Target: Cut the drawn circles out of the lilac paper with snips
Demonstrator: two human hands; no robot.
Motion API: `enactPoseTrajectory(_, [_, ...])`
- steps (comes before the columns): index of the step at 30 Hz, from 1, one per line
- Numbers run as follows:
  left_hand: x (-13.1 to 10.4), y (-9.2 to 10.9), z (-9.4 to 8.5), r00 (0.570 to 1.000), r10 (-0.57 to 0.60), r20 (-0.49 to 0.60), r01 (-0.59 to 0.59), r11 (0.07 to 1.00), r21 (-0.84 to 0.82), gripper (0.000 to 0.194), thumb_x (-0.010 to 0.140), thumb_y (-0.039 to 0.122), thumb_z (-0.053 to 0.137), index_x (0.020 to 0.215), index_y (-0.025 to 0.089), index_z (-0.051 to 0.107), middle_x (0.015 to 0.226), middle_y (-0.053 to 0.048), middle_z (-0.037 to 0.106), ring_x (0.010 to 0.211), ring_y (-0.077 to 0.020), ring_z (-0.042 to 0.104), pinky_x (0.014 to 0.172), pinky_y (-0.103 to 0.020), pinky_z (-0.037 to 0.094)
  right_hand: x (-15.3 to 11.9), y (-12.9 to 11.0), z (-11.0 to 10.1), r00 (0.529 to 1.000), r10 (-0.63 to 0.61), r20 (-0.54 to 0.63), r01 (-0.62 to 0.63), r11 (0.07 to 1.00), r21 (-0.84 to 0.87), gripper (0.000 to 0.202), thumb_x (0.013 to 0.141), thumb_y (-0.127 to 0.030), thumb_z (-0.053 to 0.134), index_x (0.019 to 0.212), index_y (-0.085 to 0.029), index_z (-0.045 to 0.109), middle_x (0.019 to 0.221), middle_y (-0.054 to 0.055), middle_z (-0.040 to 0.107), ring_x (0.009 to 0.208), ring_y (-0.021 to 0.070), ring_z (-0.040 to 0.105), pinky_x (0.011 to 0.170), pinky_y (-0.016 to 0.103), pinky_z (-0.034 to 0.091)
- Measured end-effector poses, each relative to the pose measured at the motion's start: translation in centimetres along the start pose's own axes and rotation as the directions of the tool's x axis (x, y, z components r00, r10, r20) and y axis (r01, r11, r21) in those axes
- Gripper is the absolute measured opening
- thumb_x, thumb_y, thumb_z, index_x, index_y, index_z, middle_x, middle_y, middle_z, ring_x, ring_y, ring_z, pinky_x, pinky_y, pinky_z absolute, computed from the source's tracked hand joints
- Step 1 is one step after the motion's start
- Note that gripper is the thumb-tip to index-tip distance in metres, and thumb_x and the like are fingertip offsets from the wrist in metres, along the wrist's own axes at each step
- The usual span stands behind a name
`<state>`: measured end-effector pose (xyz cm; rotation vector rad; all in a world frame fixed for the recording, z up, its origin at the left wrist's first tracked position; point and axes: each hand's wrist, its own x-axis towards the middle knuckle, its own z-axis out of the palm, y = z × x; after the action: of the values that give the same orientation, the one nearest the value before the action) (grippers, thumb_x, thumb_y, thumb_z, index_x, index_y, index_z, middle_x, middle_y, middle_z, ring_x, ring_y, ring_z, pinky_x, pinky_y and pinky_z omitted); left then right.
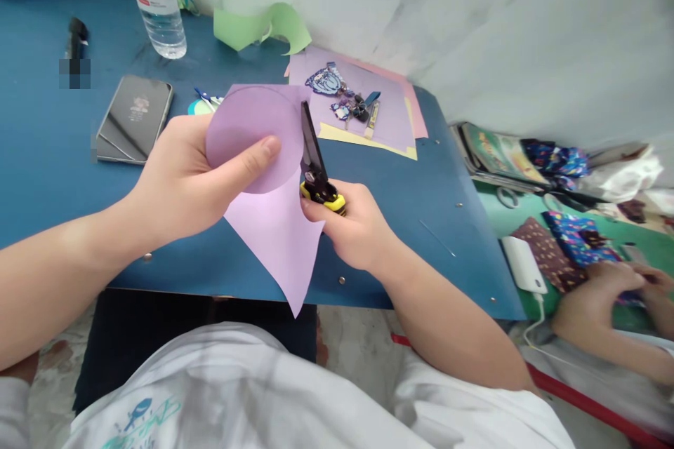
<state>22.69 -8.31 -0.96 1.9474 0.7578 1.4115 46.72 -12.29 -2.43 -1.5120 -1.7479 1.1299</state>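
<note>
The left hand pinches purple paper over the near part of the surface; the right hand holds scissors at its right side. If the paper slips, the cut could go crooked.

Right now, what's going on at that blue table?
A person is cutting purple paper. Their left hand grips the paper, thumb on top, while their right hand holds black-and-yellow scissors at its right side. The paper's rounded lower edge is cut, and a pointed flap hangs below it. A phone and a water bottle are on the blue table too.
</note>
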Motion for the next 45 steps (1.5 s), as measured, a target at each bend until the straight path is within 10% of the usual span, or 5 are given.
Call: enactPoseTrajectory(45, [0.0, 0.4, -0.6, 0.999, 0.021, 0.032, -0.022, 0.999, 0.037, 0.052, 0.101, 0.030, 0.079, 0.059, 0.014, 0.055, 0.056, 0.004, 0.044, 0.053, -0.0044, 0.038, 0.041, -0.012, 0.029, 0.4, 1.3, 0.4, 0.990, 0.010, 0.137, -0.030, 0.989, 0.142, 0.024, 0.083, -0.045, 0.066, 0.076, -0.027, 0.052, 0.071, -0.005, 0.050, 0.072, 0.0171, 0.043, 0.068, 0.036, 0.032])
